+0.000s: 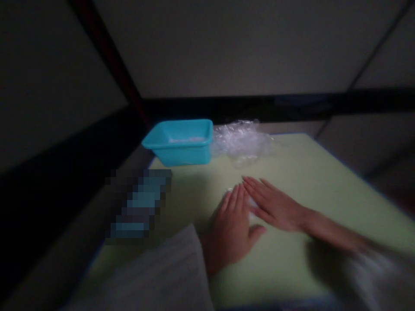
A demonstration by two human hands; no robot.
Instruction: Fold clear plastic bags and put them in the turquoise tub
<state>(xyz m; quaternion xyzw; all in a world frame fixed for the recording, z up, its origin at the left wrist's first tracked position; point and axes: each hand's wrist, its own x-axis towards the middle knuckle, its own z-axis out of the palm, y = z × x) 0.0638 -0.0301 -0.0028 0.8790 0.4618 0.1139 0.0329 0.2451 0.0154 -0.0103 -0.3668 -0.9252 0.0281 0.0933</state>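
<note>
With outstretched fingers clenching nothing, the left hand (229, 233) and right hand (281, 208) cover a small, pale, plastic-looking piece (252, 202) mid-table (285, 268), apparently smoothing it; the next move calls for lifting away without dragging it.

L sleeve (155, 276) is grey w/ faint ribbing, R sleeve (379, 276) greyish, blurry.

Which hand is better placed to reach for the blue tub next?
Probably the left hand: it lies toward the same side of the table as the blue tub, while the right hand, farther over, would have to reach across past it.
</note>
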